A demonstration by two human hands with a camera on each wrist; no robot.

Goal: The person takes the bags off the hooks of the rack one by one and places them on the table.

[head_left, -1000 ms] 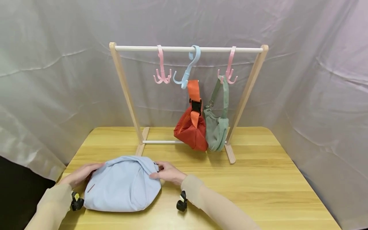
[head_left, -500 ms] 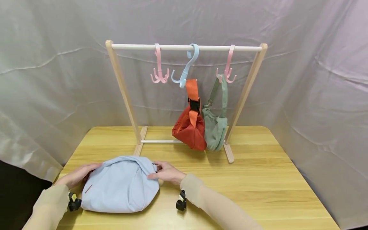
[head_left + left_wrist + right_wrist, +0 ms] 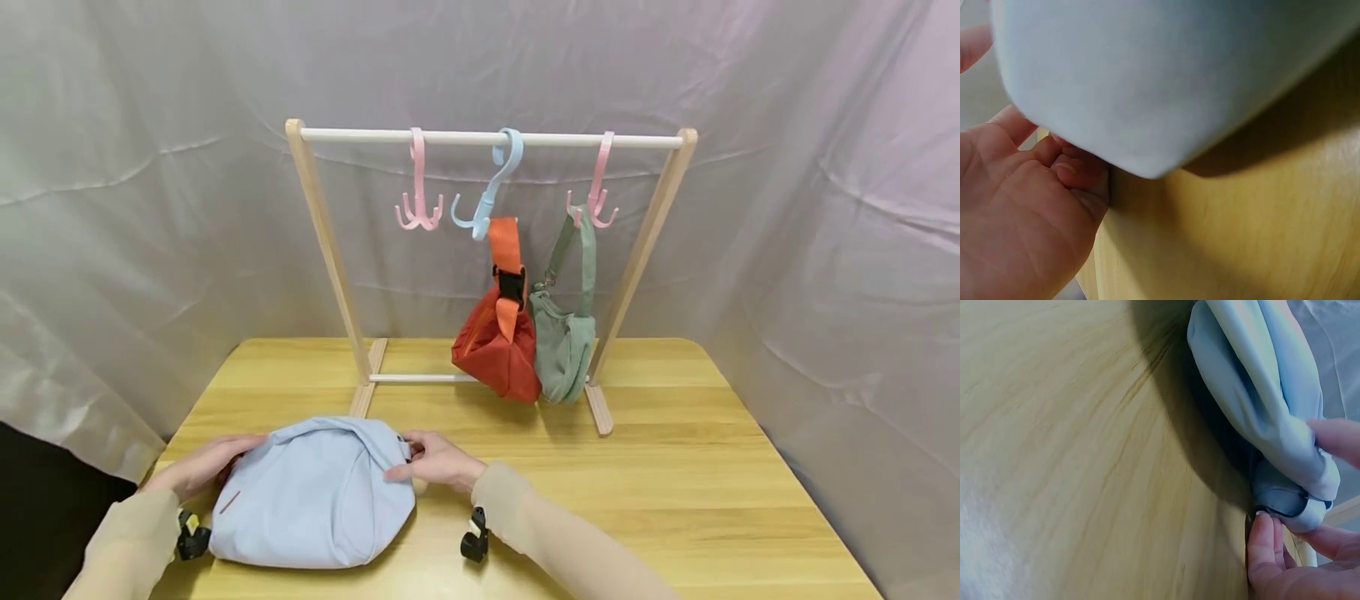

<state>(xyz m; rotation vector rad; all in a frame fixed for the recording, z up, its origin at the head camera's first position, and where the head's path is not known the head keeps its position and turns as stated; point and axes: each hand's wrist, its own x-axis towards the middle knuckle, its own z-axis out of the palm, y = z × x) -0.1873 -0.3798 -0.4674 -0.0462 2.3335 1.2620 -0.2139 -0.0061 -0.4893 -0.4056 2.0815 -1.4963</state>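
A light blue fabric bag [image 3: 315, 500] with a small red tag rests on the table at the front left. My left hand [image 3: 198, 468] holds its left end; in the left wrist view some of the fingers [image 3: 1075, 169] curl in behind the cloth. At the bag's right upper corner, my right hand [image 3: 442, 460] pinches the fabric, its thumb on the near side. The right wrist view shows the folded corner and a strap loop [image 3: 1304, 519] between thumb and fingers. The bag hides part of the left fingers in the head view.
Behind the bag stands a wooden rack with a white bar [image 3: 360, 136]. On it hang a pink hook [image 3: 418, 192], a blue hook [image 3: 489, 196] bearing a red bag [image 3: 498, 358], and another pink hook [image 3: 597, 187] bearing a green bag [image 3: 564, 346]. Grey curtains enclose the table [image 3: 675, 500].
The head view has tilted a little, so the scene sits slightly lower in it. Both hands keep their hold on the bag, which lies in about the same place.
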